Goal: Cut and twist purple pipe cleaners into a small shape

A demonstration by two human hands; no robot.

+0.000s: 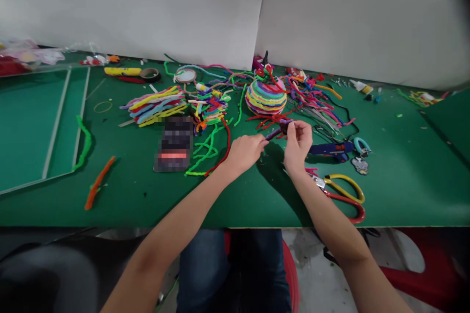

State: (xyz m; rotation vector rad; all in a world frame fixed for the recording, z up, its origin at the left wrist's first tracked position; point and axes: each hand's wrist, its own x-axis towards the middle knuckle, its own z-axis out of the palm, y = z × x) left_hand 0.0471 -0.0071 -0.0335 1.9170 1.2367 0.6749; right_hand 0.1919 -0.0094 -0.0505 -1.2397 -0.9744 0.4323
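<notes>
A dark purple, fuzzy, flexible stem (272, 134) spans the gap between the person's two hands, above the green desk (411, 186) and just in front of a ball banded in many-coloured fuzzy strands (266, 100). The left hand (246, 150) pinches one end between its fingertips; the right hand (299, 143) grasps the other, bunched end, though its fingers hide exactly how. Uneven pulling could slip the stem from the left fingertips or kink it, since that hold looks slight. Loose red fuzzy pieces (270, 120) lie close behind and could snag on the nap if the hands dip. Metal scissors with yellow and red handles (353, 186) rest beside the right forearm, blades partly hidden, so a careless sweep might knock them or the dark blue glue gun (326, 149) nearby.
</notes>
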